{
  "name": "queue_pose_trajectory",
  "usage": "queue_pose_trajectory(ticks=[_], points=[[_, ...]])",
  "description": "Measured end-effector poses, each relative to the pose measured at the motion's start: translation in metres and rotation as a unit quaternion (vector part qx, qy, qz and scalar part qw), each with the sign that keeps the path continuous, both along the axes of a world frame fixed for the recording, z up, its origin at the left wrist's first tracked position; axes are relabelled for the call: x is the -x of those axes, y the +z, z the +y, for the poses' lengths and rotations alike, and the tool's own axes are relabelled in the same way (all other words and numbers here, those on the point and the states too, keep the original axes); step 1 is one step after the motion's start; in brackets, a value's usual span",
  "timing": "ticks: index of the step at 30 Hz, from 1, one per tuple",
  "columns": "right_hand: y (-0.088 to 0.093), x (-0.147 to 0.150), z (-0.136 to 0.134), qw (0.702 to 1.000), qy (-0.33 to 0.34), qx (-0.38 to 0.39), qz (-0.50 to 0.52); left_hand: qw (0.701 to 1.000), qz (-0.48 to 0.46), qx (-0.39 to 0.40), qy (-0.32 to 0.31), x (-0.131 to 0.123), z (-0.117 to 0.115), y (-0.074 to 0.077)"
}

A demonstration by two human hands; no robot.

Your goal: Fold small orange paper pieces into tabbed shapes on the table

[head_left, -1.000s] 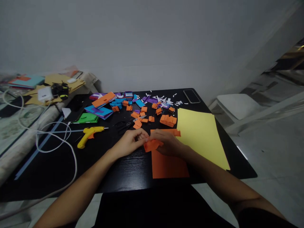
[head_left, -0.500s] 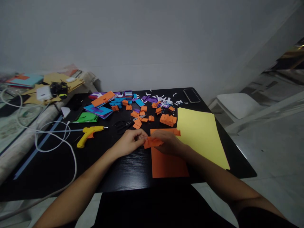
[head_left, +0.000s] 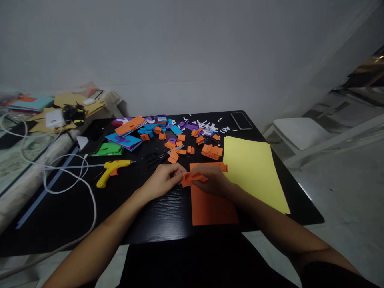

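A small folded piece of orange paper point(head_left: 189, 180) is held between both hands above the black table. My left hand point(head_left: 166, 179) pinches its left end, thumb and fingers together. My right hand point(head_left: 213, 180) is closed on its right part and hides some of it. Under the right hand lies an orange paper sheet point(head_left: 214, 210), with another folded orange strip point(head_left: 222, 167) at its top edge. Just beyond the hands are scissors point(head_left: 159, 159) with black handles and a stack of folded orange pieces point(head_left: 212, 151).
A yellow paper sheet point(head_left: 252, 172) lies at right, a phone point(head_left: 241, 121) behind it. To the left are a yellow glue gun point(head_left: 111, 171), a white cable point(head_left: 90, 188) and green paper point(head_left: 109, 149). Paper scraps point(head_left: 207, 127) are scattered at the back. A white stool point(head_left: 297, 132) stands beyond the table.
The folded orange paper tilts slightly differently between my fingers. Both hands stay nearly in place, still gripping it, and the things on the table have not moved.
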State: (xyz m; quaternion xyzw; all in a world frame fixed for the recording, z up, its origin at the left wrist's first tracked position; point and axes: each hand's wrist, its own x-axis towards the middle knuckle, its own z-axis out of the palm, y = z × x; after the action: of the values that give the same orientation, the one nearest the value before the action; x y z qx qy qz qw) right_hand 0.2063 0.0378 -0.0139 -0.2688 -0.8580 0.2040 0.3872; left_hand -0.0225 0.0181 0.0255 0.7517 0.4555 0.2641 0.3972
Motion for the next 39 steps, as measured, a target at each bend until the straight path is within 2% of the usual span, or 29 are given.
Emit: queue_pose_trajectory(ticks=[5, 13, 18, 25, 32, 39], points=[[0.0012, 0.0010, -0.0007, 1.000, -0.009, 0.001, 0.002, 1.000, 0.002, 0.000, 0.000, -0.0010, 0.0001, 0.0010], [-0.0017, 0.0016, -0.0015, 1.000, -0.001, 0.014, 0.021, 0.999, 0.011, -0.050, -0.008, -0.0023, -0.0017, 0.0025], [-0.0031, 0.0025, -0.0018, 1.000, -0.006, 0.013, 0.017, 0.999, 0.017, -0.046, -0.011, -0.0023, -0.0011, 0.0034], [-0.0021, 0.0026, -0.0032, 0.999, 0.012, 0.025, 0.043, 0.999, 0.018, -0.026, -0.024, -0.0003, 0.0003, 0.0057], [-0.0012, 0.0020, -0.0035, 0.998, 0.040, 0.040, 0.021, 0.998, 0.029, -0.021, -0.051, -0.0003, 0.0011, 0.0065], [0.0000, 0.0017, -0.0046, 0.998, 0.034, 0.043, 0.018, 0.998, 0.033, -0.018, -0.055, 0.0020, 0.0013, 0.0051]])
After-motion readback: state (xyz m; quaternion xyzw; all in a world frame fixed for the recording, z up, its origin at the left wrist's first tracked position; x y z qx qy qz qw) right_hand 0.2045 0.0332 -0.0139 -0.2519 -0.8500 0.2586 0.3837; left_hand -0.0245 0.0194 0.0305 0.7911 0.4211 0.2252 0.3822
